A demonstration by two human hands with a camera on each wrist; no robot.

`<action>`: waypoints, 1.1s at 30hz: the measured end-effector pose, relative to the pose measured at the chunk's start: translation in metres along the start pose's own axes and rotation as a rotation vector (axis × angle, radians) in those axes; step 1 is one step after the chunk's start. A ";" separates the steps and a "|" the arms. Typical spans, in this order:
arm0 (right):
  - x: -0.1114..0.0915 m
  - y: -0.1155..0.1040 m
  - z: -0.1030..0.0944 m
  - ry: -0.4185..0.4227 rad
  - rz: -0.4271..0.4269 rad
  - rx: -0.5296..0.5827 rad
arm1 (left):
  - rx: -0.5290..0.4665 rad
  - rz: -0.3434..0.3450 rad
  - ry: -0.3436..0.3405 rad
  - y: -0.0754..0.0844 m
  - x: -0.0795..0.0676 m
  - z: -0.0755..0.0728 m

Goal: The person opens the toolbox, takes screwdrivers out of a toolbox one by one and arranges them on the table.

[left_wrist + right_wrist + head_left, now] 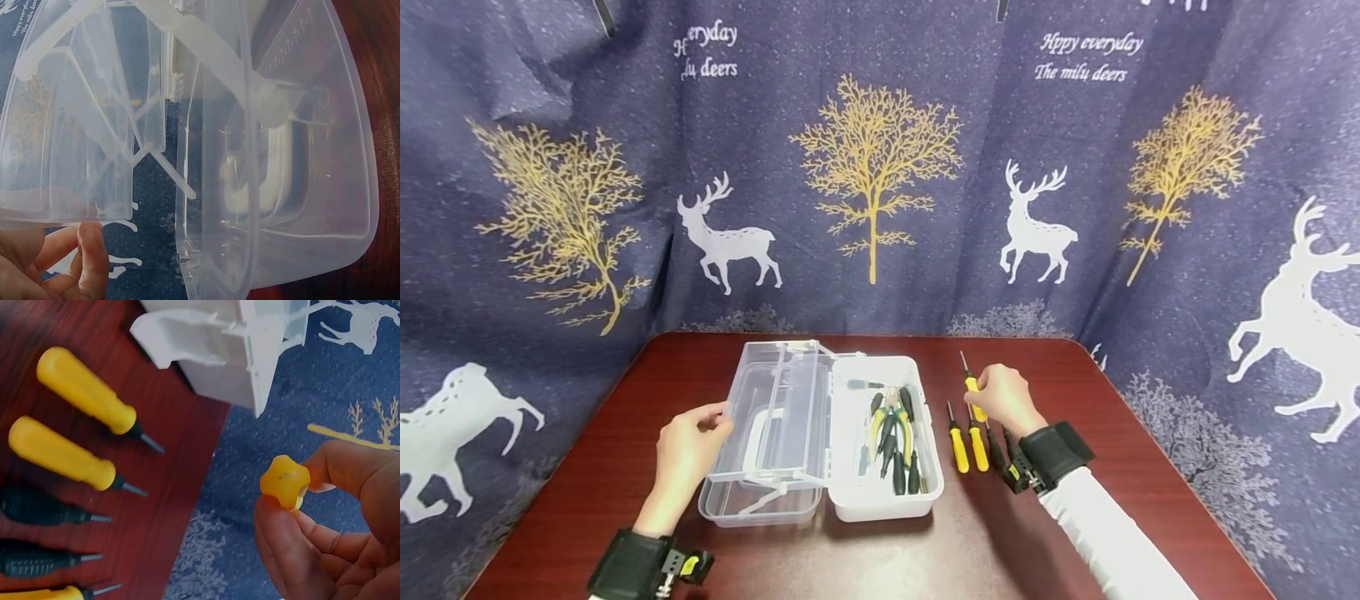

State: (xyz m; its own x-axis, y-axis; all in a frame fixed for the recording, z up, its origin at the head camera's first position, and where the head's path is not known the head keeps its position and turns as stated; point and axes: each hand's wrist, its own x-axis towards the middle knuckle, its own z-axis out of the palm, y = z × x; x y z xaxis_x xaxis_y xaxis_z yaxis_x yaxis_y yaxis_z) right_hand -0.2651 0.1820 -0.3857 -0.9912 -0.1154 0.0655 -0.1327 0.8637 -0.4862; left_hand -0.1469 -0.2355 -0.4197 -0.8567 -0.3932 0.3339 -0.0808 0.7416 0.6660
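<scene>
My left hand (691, 446) pinches the outer edge of the raised clear lid (741, 417) of the toolbox; in the left wrist view, fingertips (92, 232) show at the plastic edge. My right hand (1006, 398) pinches a yellow screwdriver (284, 482) by its handle, with the shaft pointing away toward the back of the table. Below that hand, two more yellow screwdrivers (958, 450) lie side by side on the table. Black-handled screwdrivers (47, 507) lie beside them, partly hidden by the right hand and wrist in the head view.
The white toolbox base (886, 508) holds pliers (891, 425) and several dark-handled tools. Another yellow-handled tool (44, 594) shows at the row's end in the right wrist view. A patterned blue curtain (880, 308) hangs behind the reddish-brown table (880, 558).
</scene>
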 end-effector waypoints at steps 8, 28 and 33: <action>-0.001 0.019 -0.007 0.029 0.027 -0.036 | 0.008 0.019 0.027 -0.001 0.000 0.001; -0.007 0.065 -0.027 0.081 0.070 -0.106 | 0.008 0.007 0.008 -0.001 0.000 0.001; -0.009 0.074 -0.032 0.088 0.080 -0.114 | 0.007 -0.002 0.000 -0.001 0.001 0.000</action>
State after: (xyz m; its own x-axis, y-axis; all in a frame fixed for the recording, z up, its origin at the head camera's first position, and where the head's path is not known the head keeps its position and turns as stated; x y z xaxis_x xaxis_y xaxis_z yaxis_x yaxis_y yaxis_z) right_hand -0.2656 0.2626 -0.3938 -0.9940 -0.0049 0.1091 -0.0475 0.9192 -0.3910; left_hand -0.1476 -0.2367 -0.4202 -0.8567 -0.3948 0.3320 -0.0863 0.7442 0.6624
